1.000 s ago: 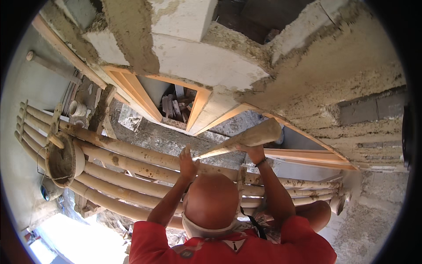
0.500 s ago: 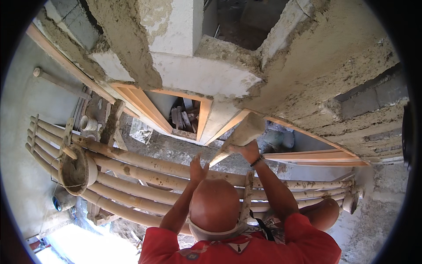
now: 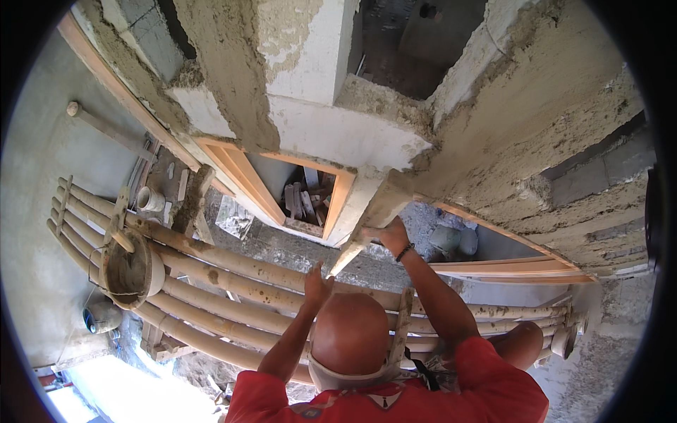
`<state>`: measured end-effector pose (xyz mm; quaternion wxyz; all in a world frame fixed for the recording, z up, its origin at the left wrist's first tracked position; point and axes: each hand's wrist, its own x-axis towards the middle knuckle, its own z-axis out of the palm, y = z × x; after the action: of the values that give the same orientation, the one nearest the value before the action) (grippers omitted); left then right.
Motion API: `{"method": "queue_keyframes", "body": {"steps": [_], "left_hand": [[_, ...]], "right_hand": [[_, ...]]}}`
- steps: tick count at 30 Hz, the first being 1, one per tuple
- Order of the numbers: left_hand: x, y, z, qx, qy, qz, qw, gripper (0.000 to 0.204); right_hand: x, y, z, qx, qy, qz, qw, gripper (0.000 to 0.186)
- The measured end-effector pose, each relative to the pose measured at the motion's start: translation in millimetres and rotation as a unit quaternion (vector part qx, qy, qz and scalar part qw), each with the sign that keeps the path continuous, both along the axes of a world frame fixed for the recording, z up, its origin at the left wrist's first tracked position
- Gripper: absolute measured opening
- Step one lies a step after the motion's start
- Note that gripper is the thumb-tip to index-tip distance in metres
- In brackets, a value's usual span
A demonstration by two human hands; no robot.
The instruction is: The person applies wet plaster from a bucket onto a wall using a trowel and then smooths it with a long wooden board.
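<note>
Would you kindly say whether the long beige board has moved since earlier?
Yes, the board swung leftward at its far end, relative to the right-hand orange wooden frame.

Materials and finishes around a partly plastered wall (image 3: 522,134).
At far right, the plaster is matt and sandy, breaking into rough ridges around exposed dull grey blocks (image 3: 603,168); the pale block face (image 3: 345,130) at far centre is smoother, chalky and matt. The orange-toned frames (image 3: 515,267) are of smooth wood. The long tapering board (image 3: 381,203) at centre looks matt, its surface tan and mortar-smeared. Bamboo poles (image 3: 233,264), running left to right, are smooth but blotched with mortar; the wooden crosspiece (image 3: 402,321) looks coarser. At left, the pail (image 3: 154,273) is matt, its interior crusted; the grey side wall (image 3: 42,148) is smooth. At near centre, the shirt (image 3: 451,395) is red cloth.
</note>
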<state>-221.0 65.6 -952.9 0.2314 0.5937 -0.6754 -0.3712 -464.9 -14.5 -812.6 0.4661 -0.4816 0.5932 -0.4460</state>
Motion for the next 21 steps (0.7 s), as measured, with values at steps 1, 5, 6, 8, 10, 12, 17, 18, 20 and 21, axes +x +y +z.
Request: {"method": "queue_keyframes", "body": {"steps": [1, 5, 6, 8, 10, 12, 17, 18, 20, 21], "left_hand": [[1.0, 0.2, -1.2, 0.008, 0.001, 0.000, 1.000, 0.063], [3.7, 1.0, -2.4, 0.013, 0.011, 0.001, 1.000, 0.063], [4.2, 0.8, -2.0, 0.011, 0.010, 0.001, 1.000, 0.062], [5.0, 0.2, -0.1, 0.023, 0.008, 0.005, 1.000, 0.062], [5.4, -0.4, 3.4, 0.004, 0.010, -0.001, 1.000, 0.061], [5.0, -3.5, 8.3, 0.012, 0.009, -0.002, 1.000, 0.061], [0.0, -6.7, 13.3, 0.058, -0.001, 0.003, 0.998, 0.061], [-0.7, -6.4, 9.9, 0.028, 0.008, 0.004, 1.000, 0.060], [0.4, -3.7, -1.6, -0.043, 0.025, 0.005, 0.999, 0.056], [4.2, -1.9, -9.4, -0.016, 0.051, 0.034, 0.998, 0.054]], "right_hand": [[-0.8, -5.7, -4.0, 0.024, -0.022, -0.015, 0.999, 0.046], [-6.4, -21.7, -14.0, -0.015, -0.009, -0.038, 0.999, 0.048], [-10.7, -24.7, -14.6, -0.020, -0.005, -0.037, 0.999, 0.047], [-19.8, -29.4, -15.7, 0.003, 0.036, -0.026, 0.999, 0.048], [-27.4, -32.4, -17.6, -0.007, 0.066, -0.005, 0.998, 0.047], [-30.3, -34.2, -21.7, -0.034, 0.088, -0.007, 0.995, 0.037], [-28.5, -32.6, -35.6, -0.036, 0.114, -0.024, 0.992, 0.052], [-28.7, -29.2, -37.1, -0.020, 0.114, -0.029, 0.993, 0.055], [-32.9, -17.1, -35.5, 0.032, 0.233, -0.043, 0.971, 0.061], [-34.3, -5.6, -33.1, 0.073, 0.345, -0.051, 0.934, 0.064]]}}
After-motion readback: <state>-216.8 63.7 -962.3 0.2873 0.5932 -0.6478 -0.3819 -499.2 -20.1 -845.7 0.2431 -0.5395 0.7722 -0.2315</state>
